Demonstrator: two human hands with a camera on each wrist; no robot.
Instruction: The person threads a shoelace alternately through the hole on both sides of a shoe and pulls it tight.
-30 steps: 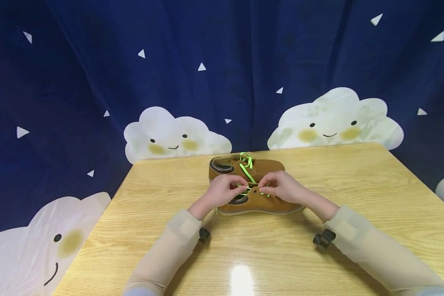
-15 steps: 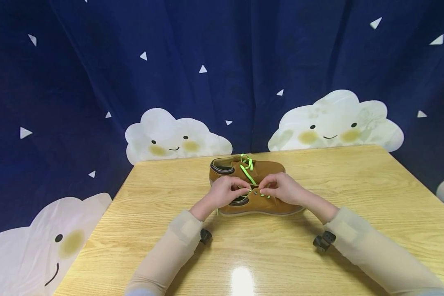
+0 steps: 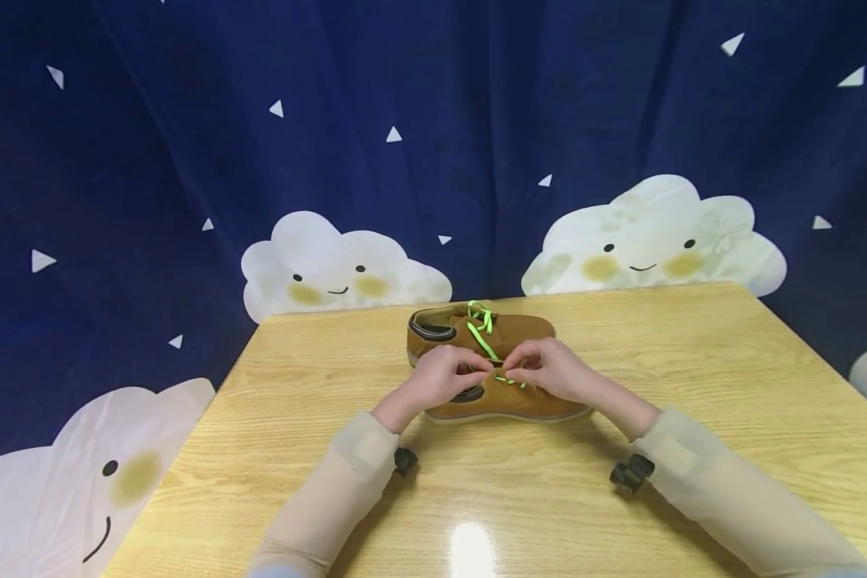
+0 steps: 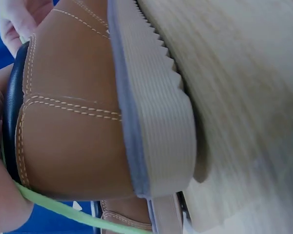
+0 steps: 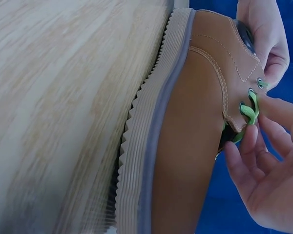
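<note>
Two brown shoes with bright green laces lie on their soles, toes to the right. On the near shoe (image 3: 535,401), my left hand (image 3: 441,376) pinches the shoelace by the top eyelet. Its long tail (image 4: 63,208) runs past that hand's thumb behind the heel in the left wrist view. My right hand (image 3: 549,371) has its fingertips at the laced eyelet flap and pinches the green lace (image 5: 252,113) there. A short bit of lace shows in the top eyelet (image 5: 260,83). The fingers partly hide the tongue and the far eyelets.
The far shoe (image 3: 527,327) stands right behind the near one, its green lace (image 3: 486,317) tied at the top. Both are on a light wooden table (image 3: 318,369). A dark blue curtain (image 3: 405,72) with white clouds hangs along the table's back edge.
Green lace now shows at the near shoe's top eyelet, which looked dark before. The left fingertips have shifted slightly right, toward the right hand. The right hand has barely moved.
</note>
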